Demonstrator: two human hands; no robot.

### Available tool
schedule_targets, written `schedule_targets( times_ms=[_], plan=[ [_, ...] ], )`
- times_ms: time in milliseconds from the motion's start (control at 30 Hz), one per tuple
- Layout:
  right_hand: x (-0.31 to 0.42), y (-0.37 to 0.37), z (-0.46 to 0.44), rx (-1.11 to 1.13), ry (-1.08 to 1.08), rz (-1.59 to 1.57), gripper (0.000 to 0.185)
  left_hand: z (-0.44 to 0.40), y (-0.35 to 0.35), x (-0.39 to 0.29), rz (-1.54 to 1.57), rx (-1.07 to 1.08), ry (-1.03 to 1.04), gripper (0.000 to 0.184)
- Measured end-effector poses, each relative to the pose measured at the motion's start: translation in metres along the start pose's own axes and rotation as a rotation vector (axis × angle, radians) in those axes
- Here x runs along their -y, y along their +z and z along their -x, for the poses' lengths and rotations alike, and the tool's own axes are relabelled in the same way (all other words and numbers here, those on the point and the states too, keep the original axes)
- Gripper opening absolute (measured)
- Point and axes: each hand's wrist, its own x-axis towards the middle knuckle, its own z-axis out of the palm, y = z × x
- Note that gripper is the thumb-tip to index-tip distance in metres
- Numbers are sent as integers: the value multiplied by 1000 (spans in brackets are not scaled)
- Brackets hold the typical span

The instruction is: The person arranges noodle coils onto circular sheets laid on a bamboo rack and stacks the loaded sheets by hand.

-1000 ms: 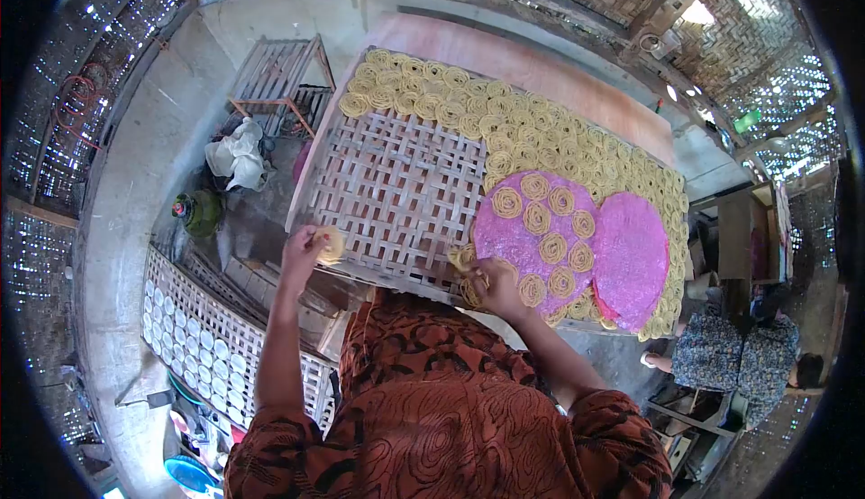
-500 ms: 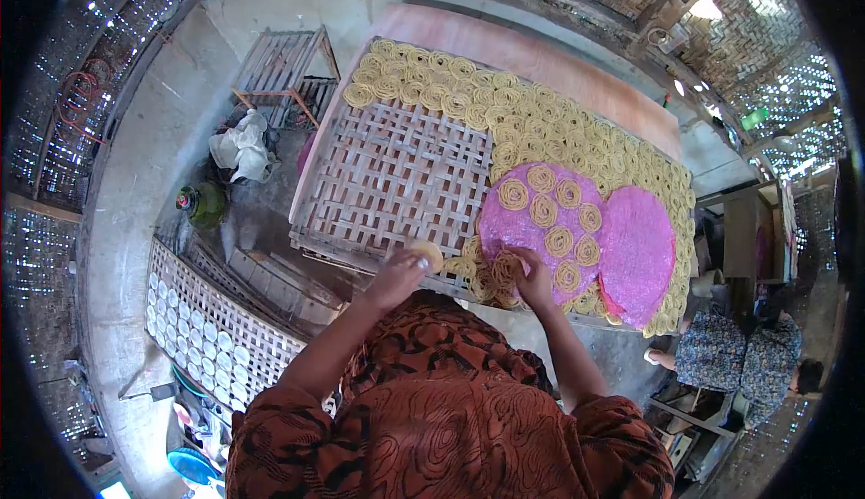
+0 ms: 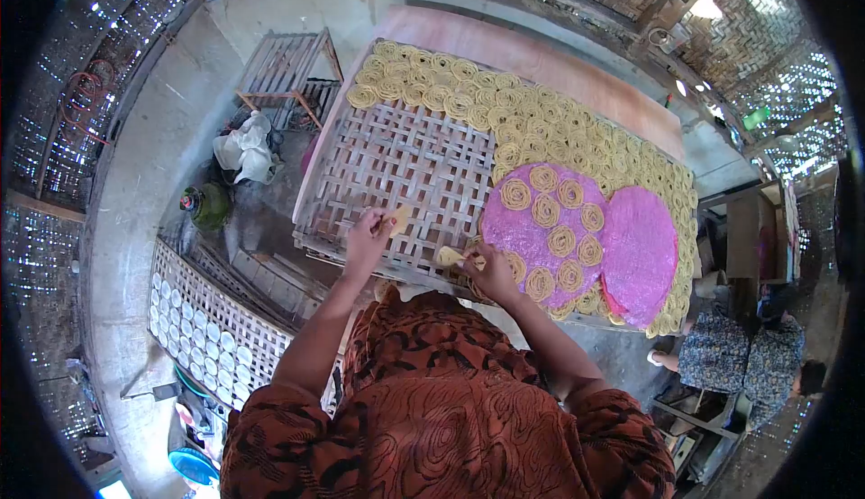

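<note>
My left hand (image 3: 368,239) is over the bare part of a woven bamboo rack (image 3: 383,161), its fingers closed on a yellow noodle coil (image 3: 400,220) tilted up. Lower and to the right, my right hand (image 3: 491,275) pinches another yellow noodle coil (image 3: 449,256) at the rack's near edge. Beside that hand lies a round pink sheet (image 3: 532,247) with several flat coils spread on it. A second pink sheet (image 3: 638,256) lies to its right. Many more noodle coils (image 3: 559,129) cover the rack's far and right parts, closely packed.
A second bamboo rack with pale round discs (image 3: 203,337) is low on the left. Behind it are a green gas cylinder (image 3: 207,206), a white sack (image 3: 248,147) and a slatted wooden stand (image 3: 286,62). Another person in patterned clothing (image 3: 739,359) is at the right.
My left hand has moved up and away over the bare weave with its coil. My right hand has shifted left from the pink sheet's edge, bringing a coil over the rack's near edge.
</note>
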Motion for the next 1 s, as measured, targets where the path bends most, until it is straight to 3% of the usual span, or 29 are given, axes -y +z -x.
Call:
schedule_targets(
  times_ms=[67, 100, 167, 267, 367, 500, 567, 633, 667, 700, 733, 800, 867, 1000],
  plan=[
    [3, -10, 4, -11, -398, 229, 22, -1, -7, 3, 9, -15, 34, 11],
    [0, -13, 5, -11, -400, 232, 22, -1, -8, 7, 17, -27, 68, 11],
    [-5, -17, 13, 119, -590, 659, 20, 4, -5, 18, 23, -25, 75, 12],
    [-18, -13, 22, 86, -633, 573, 19, 12, -2, 24, 27, 10, 69, 13],
    [-21, -10, 28, 84, -469, 450, 20, 17, 6, 25, 17, 49, 40, 15],
    [-20, -8, 34, 46, -417, 431, 17, 13, 20, 22, -40, 60, 55, 16],
    [-21, -6, 37, 35, -459, 503, 28, 13, 25, 17, -79, 63, 77, 17],
    [-18, -9, 39, -37, -380, 382, 34, 26, 25, -5, -440, 159, 348, 18],
    [-11, -17, 40, -70, -316, 243, 35, 29, 25, -20, -391, 264, 422, 17],
    [-8, -24, 39, -105, -253, 103, 36, 30, 28, -8, -394, 262, 426, 17],
    [-13, -32, 35, -114, -229, 67, 29, 34, 34, 14, -521, 401, 497, 23],
    [-32, -43, 35, -203, -179, 194, 27, 43, 45, 83, -639, 588, 629, 30],
    [-53, -47, 33, -344, -144, 433, 23, 46, 43, 79, -609, 564, 675, 30],
    [-69, -50, 36, -347, -103, 387, 26, 50, 44, 73, -594, 530, 731, 32]
  ],
)
